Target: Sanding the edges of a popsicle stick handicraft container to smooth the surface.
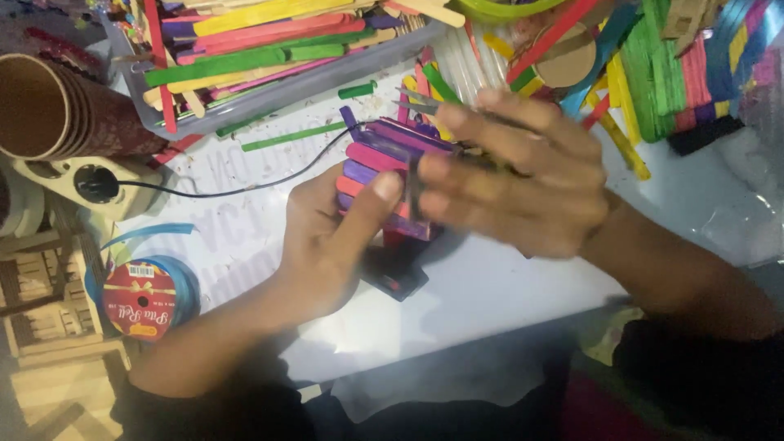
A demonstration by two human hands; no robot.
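Note:
My left hand [327,237] grips a small structure of glued purple and pink craft sticks [384,159], thumb pressed on its front face. My right hand [514,175] is blurred and sits right of the structure, fingers curled around a thin dark tool [433,104] whose metal tips poke out above the sticks; what kind of tool it is I cannot tell. A dark flat piece [396,278] lies on the white table under the structure.
A grey tray [269,98] of coloured craft sticks stands at the back left, more loose sticks [653,73] pile at the back right. Stacked paper cups [57,110], a white socket with black cable [94,184], a blue ribbon spool [147,298] and a wooden stick model [49,327] sit left.

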